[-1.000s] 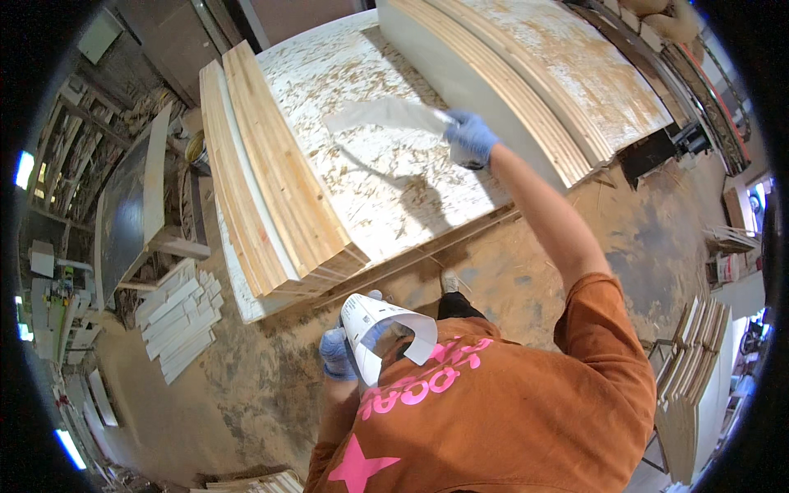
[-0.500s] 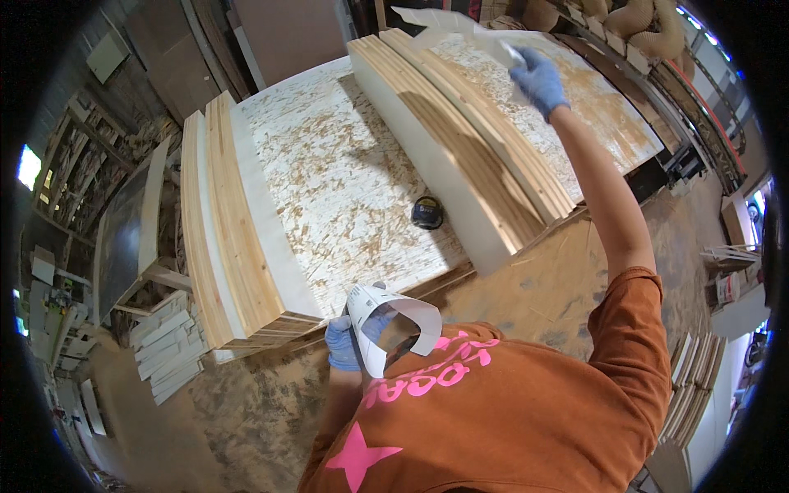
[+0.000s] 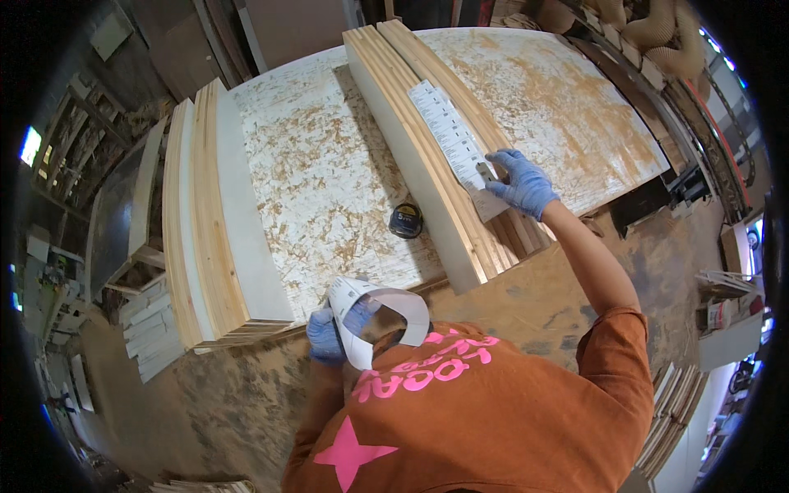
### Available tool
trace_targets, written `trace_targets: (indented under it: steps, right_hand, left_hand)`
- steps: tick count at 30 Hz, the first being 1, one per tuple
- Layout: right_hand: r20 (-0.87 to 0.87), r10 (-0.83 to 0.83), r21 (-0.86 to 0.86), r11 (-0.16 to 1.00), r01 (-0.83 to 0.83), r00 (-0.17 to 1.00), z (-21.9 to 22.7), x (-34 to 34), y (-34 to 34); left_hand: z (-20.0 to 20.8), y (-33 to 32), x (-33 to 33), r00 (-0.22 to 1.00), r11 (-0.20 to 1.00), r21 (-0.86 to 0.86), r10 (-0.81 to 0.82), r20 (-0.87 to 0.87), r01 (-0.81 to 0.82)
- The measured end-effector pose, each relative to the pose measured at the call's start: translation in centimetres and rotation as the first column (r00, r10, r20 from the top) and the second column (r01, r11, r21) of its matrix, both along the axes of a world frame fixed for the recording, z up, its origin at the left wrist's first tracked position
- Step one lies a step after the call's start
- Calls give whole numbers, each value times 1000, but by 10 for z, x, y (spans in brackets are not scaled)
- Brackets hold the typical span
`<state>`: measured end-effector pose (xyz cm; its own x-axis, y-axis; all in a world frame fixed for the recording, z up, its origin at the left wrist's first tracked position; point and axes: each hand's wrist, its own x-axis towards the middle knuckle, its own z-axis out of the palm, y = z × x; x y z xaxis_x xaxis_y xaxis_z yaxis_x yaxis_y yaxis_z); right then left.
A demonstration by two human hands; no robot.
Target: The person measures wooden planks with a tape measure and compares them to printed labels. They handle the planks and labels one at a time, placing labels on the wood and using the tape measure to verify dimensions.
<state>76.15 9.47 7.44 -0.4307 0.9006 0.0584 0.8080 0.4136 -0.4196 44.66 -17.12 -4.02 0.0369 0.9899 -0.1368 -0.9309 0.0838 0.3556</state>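
In a blue glove, my left hand [image 3: 326, 337] grips a curled white paper sheet [image 3: 349, 333], which loops open near my chest. My right hand [image 3: 526, 185], gloved too, is over the right-hand stack of pale wooden boards [image 3: 448, 185]. A small grey block [image 3: 486, 172] sits between its thumb and fingertips; its kind is unclear. Under those fingers a long white strip of printed labels [image 3: 444, 123] lies lengthwise along the top of the stack. Left of this stack, a black tape measure [image 3: 405, 221] rests on the worktable.
The white worktable [image 3: 316, 189] is scuffed with brown patches. Another stack of boards [image 3: 218, 222] lies along its left side. White offcuts [image 3: 146, 329] are piled on the floor at the left. Flexible ducting [image 3: 674, 37] hangs at the far right.
My right hand has come down and nearer from the table's far right, bringing the label strip onto the board stack. My left hand still holds the curled paper.
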Motion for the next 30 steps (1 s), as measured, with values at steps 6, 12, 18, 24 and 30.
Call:
trace_targets:
  steps: [6,12,18,24,30]
  right_hand:
    - [-33,35,46,998,-33,999,-13,2,0]
    - [-82,49,-9,999,-50,995,-4,-12,-8]
    - [-444,-78,-293,954,-62,893,-14,-2,3]
    - [-725,-185,-271,962,-28,664,-4,14,-2]
    - [-759,-175,-115,984,135,627,-23,73,5]
  left_hand:
    - [13,12,12,998,999,46,15,-54,-12]
    - [3,9,14,991,998,-30,45,-125,-49]
    - [-1,6,10,977,998,-48,39,-208,-50]
    - [-1,9,11,975,996,-76,26,-221,-43]
    - [-12,10,9,988,1000,-5,-3,-155,2]
